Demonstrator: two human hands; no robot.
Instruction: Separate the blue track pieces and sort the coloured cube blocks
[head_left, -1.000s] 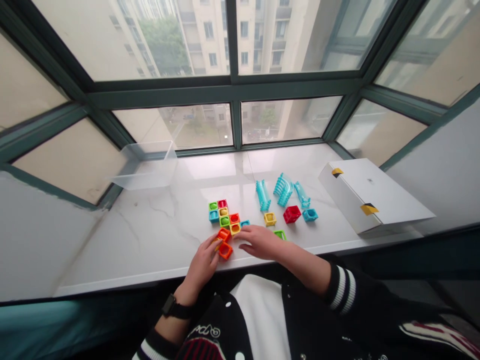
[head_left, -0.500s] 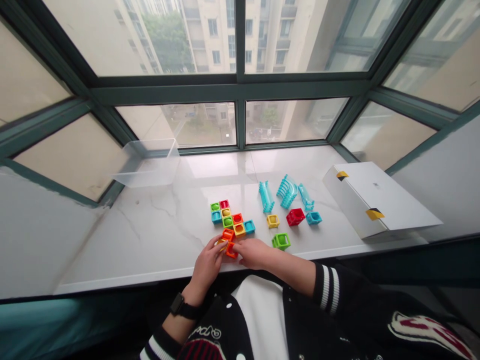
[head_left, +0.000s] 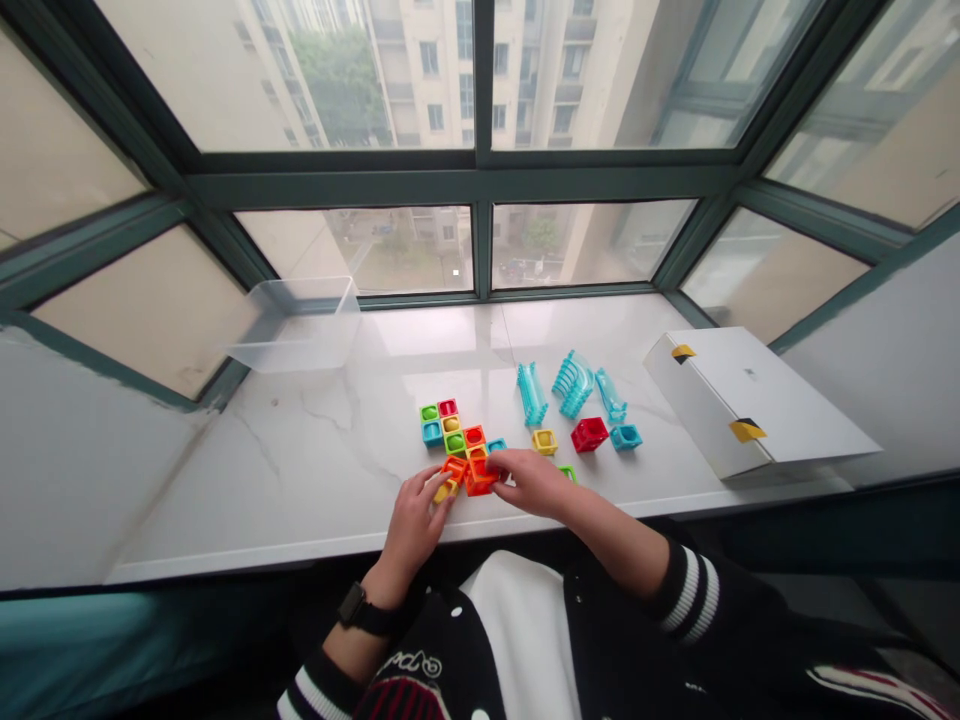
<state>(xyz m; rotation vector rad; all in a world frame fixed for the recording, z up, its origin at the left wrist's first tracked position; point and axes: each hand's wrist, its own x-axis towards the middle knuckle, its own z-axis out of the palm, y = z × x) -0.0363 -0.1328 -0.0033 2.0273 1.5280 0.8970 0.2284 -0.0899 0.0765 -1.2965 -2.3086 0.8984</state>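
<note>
My left hand [head_left: 415, 513] is closed around a yellow block [head_left: 445, 491] and an adjoining orange block [head_left: 454, 467] at the near end of a row of coloured cube blocks. Between the fingers of my right hand [head_left: 532, 482] is another orange block [head_left: 479, 477], held right beside that pair. Just beyond both hands lies the joined group, with a green block [head_left: 454, 442], a red block [head_left: 474, 436] and a blue block [head_left: 432, 432] showing. My right hand partly hides a second blue block [head_left: 496, 446] and a loose green block [head_left: 568, 472].
Right of the group lie a yellow block [head_left: 544, 441], a red block [head_left: 589, 434], a blue block [head_left: 625, 437] and clear blue track pieces [head_left: 574, 383]. A clear plastic bin [head_left: 315, 340] stands back left, a white box [head_left: 772, 400] at right. The sill's front edge runs close to my body.
My right hand has moved right and slightly away from me, taking the orange block off from beside the yellow one. My left hand stays nearly in place. The loose green block is now mostly covered.
</note>
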